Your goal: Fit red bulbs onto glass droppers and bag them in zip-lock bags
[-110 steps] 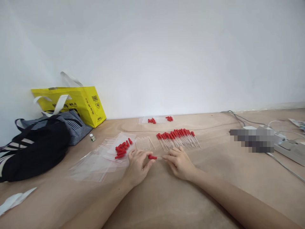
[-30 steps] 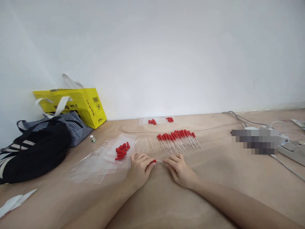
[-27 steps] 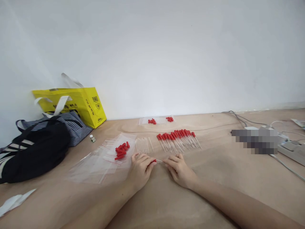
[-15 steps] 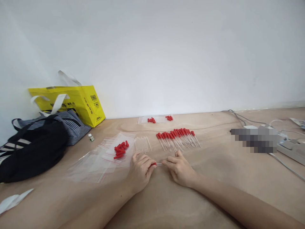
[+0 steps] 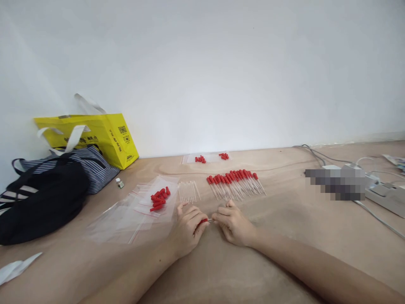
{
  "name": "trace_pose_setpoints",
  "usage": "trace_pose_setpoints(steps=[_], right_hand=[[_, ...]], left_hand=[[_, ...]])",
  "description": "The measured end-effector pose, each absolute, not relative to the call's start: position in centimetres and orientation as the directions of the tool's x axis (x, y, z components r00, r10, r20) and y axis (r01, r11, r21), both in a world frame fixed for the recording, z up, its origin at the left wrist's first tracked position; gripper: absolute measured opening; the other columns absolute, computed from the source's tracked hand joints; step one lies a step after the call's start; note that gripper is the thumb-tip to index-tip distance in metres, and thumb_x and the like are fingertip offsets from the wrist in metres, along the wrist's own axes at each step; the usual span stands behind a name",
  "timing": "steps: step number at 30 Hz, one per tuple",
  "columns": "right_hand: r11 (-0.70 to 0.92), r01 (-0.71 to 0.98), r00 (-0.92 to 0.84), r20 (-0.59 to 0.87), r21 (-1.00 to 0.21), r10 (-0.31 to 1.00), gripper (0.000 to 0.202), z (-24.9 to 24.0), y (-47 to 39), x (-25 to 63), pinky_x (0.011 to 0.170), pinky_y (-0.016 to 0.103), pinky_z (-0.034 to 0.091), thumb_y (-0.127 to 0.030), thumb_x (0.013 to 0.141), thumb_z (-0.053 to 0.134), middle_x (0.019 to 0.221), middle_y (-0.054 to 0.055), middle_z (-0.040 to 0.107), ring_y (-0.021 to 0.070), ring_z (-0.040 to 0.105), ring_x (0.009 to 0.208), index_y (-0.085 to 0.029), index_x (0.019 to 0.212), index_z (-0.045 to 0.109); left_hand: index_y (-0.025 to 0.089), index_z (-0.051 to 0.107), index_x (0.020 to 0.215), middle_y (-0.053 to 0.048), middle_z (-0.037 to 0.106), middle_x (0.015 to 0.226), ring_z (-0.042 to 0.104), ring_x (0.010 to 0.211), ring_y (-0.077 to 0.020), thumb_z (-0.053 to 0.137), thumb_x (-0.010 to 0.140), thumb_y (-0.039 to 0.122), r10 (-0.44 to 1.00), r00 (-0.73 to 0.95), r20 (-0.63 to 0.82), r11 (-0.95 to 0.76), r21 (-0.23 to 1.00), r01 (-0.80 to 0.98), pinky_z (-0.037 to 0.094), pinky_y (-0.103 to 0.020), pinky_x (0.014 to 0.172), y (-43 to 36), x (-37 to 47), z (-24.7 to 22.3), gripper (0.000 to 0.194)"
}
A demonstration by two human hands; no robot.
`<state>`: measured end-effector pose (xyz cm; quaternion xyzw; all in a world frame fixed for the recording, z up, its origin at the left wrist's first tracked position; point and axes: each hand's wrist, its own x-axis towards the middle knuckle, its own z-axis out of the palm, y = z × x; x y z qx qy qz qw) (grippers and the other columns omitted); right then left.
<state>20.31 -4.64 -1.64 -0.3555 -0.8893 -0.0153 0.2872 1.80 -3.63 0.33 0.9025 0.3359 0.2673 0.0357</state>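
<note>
Red, likely soft, the bulb (image 5: 204, 221) is pinched in the left hand (image 5: 189, 230), its seemingly brittle tube (image 5: 210, 219), best held short, in the right hand (image 5: 236, 225).

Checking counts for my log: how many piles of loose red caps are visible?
3. One pile lies on clear bags left of the left hand; a second and a third lie farther back, near the wall. Others may be hidden.

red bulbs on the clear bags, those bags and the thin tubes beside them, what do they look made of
Red bulbs: probably matte rubber, given dull, even colour. Clear bags: likely glossy plastic film; the table shows through. Thin tubes: smooth, see-through; glass or plastic, can't tell.
</note>
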Motion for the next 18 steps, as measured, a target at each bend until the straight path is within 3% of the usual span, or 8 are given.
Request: trace_pose_setpoints(steps=[6, 10, 14, 18], right_hand=[[0.737, 0.655, -0.601, 0.477, -0.166, 0.641, 0.022, -0.9, -4.7, 20.8, 0.065, 0.027, 0.025, -0.019, 0.086, 0.036, 0.077, 0.003, 0.056, 0.0134, 0.046, 0.070, -0.018, 0.096, 0.056], [0.679, 0.720, -0.524, 0.528, -0.146, 0.668, 0.021, -1.2, -4.7, 21.4, 0.064, 0.029, 0.026, -0.019, 0.083, 0.041, 0.076, 0.003, 0.057, 0.0154, 0.047, 0.072, -0.020, 0.093, 0.059], [0.525, 0.804, -0.275, 0.609, -0.280, 0.745, 0.025, -2.3, -2.9, 22.3, 0.064, 0.028, 0.031, -0.015, 0.081, 0.039, 0.077, 0.006, 0.058, 0.0167, 0.050, 0.072, -0.017, 0.095, 0.059], [0.311, 0.845, 0.026, 0.614, -0.435, 0.789, 0.028, -2.9, -0.1, 23.4, 0.066, 0.028, 0.035, -0.013, 0.079, 0.035, 0.086, 0.009, 0.061, 0.0174, 0.054, 0.075, -0.014, 0.098, 0.056]], left_hand=[[0.021, 0.057, 0.076, 0.002, 0.064, 0.073, 0.055, 0.077, -0.0165, 0.044, 0.084, 0.024, 0.648, 0.624, 0.437, -0.752, 0.238, 0.615, 0.015, -0.045, 0.091, -3.1, 1.2, 0.6, 0.016], [0.023, 0.058, 0.085, 0.000, 0.065, 0.083, 0.054, 0.084, -0.0187, 0.045, 0.084, 0.030, 0.660, 0.617, 0.429, -0.734, 0.193, 0.651, 0.013, -0.046, 0.093, -2.9, 0.7, 0.9, 0.015], [0.023, 0.050, 0.107, -0.006, 0.061, 0.101, 0.051, 0.095, -0.0230, 0.048, 0.080, 0.034, 0.693, 0.486, 0.532, -0.627, 0.112, 0.771, 0.015, -0.046, 0.093, -1.9, -0.3, 0.9, 0.029], [0.020, 0.052, 0.103, -0.008, 0.061, 0.099, 0.050, 0.097, -0.0252, 0.048, 0.078, 0.031, 0.740, 0.287, 0.609, -0.408, 0.067, 0.911, 0.015, -0.046, 0.092, -0.6, -2.1, 1.2, 0.028]])
